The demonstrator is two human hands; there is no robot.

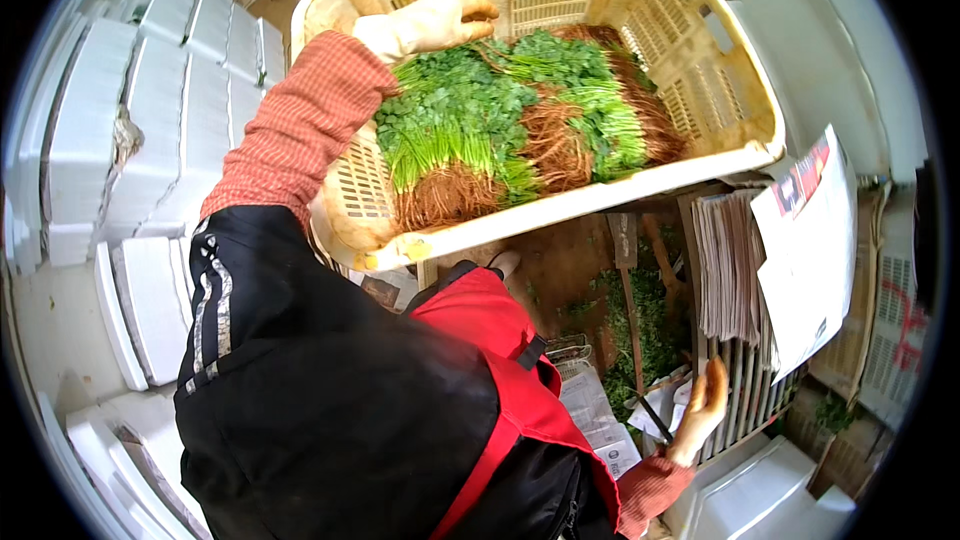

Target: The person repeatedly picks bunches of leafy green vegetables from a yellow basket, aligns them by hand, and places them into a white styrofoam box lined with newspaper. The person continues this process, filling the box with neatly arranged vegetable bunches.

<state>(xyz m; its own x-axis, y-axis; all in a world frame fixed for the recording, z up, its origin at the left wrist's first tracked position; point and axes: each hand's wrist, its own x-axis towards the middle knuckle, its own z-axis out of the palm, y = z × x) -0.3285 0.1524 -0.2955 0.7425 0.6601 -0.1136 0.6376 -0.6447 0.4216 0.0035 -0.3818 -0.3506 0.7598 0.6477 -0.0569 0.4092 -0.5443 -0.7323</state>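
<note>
In a large cream plastic crate point(540, 204) lie bundles of leafy green herbs point(450, 105) with brown roots point(450, 195) attached. My left hand point(442, 21), in a pale stained glove, is over the herbs near the crate's far left side, fingers bent and slightly apart, with nothing seen in them. Low on the right, my right hand point(703, 405), gloved too, is beside a slatted rack point(731, 420). A thin dark bar point(654, 418) meets or passes behind this hand; whether I hold it cannot be told.
White foam boxes point(154, 127) are stacked along the left. To the right, a stack of folded paper point(727, 270) and white printed sheets point(806, 270) rest on the rack. Loose greens point(637, 330) lie on the brown floor below the crate. Another foam box point(757, 484) stands at the bottom right.
</note>
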